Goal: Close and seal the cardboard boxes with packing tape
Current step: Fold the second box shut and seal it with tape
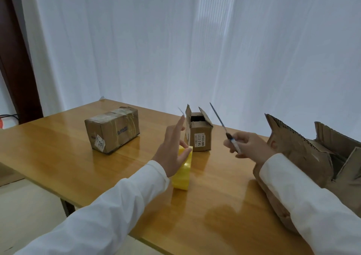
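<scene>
Boxes first, biggest down: on the wooden table (58,153) I count three. At my three o'clock sits the large open cardboard box (304,157), its torn corrugated flaps standing up, my right sleeve lying across its near side. At eleven o'clock, well apart from the rest, is the taped box (112,130), already wrapped in tape with a label on its end; I judge that one finished. At twelve o'clock stands the small open box (199,135), top flaps upright and a printed label on its front face.

Just in front of the small box, standing on edge, is the yellow packing tape roll (182,171). My left hand (172,149) rests against it with the thumb touching the top of the roll and the fingers straight and spread, reaching up toward a thin strip near the small box's flap. I cannot tell whether that strip is a tape end.

My right hand (248,144) grips the handle of a utility knife (224,127), fingers curled round it, blade extended and angled up toward twelve o'clock.

As I read it, I am between boxes: cutter ready, tape at hand, two boxes unsealed. The next move calls for folding the small box's flaps flat, holding them down, then drawing tape across the seam before cutting, keeping the blade clear of my left fingers.
</scene>
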`<state>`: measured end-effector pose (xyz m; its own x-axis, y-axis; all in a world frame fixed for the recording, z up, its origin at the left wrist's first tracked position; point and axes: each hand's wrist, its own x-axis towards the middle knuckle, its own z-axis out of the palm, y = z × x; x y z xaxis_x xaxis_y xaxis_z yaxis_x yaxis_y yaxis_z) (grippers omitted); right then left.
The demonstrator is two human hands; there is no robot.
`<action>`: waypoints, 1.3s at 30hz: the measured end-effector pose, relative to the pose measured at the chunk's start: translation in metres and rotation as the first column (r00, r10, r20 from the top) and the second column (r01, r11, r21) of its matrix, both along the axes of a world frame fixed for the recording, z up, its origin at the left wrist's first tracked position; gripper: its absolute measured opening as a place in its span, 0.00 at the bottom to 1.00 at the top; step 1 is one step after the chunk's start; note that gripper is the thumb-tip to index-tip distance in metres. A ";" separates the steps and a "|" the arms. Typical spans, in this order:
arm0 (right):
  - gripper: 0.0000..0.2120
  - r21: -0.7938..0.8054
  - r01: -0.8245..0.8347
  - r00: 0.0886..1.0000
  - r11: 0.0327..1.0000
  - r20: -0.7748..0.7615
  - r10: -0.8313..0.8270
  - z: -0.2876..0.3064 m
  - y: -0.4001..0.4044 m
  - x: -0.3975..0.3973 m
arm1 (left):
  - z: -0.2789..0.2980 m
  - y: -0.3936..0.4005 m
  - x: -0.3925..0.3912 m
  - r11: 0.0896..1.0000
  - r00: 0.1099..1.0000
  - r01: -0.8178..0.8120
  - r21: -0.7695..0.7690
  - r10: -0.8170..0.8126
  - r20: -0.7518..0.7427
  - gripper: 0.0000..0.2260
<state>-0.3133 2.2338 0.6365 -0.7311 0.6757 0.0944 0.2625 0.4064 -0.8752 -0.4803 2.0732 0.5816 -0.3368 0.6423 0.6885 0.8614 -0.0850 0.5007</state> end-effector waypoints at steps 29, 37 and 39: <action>0.13 0.903 -0.021 0.994 0.429 -0.027 0.105 -0.040 -0.052 -0.069 | -0.035 0.006 -0.015 0.994 0.995 -0.015 0.113 0.003 0.103 0.33; 0.12 0.856 0.161 0.942 0.491 -0.282 0.182 -0.071 -0.055 -0.068 | -0.019 0.006 -0.006 0.977 0.971 -0.215 -0.010 0.212 -0.106 0.32; 0.12 0.834 0.140 0.935 0.534 -0.289 0.206 -0.074 -0.056 -0.069 | -0.019 0.006 -0.007 0.967 0.965 -0.254 -0.008 0.252 -0.071 0.33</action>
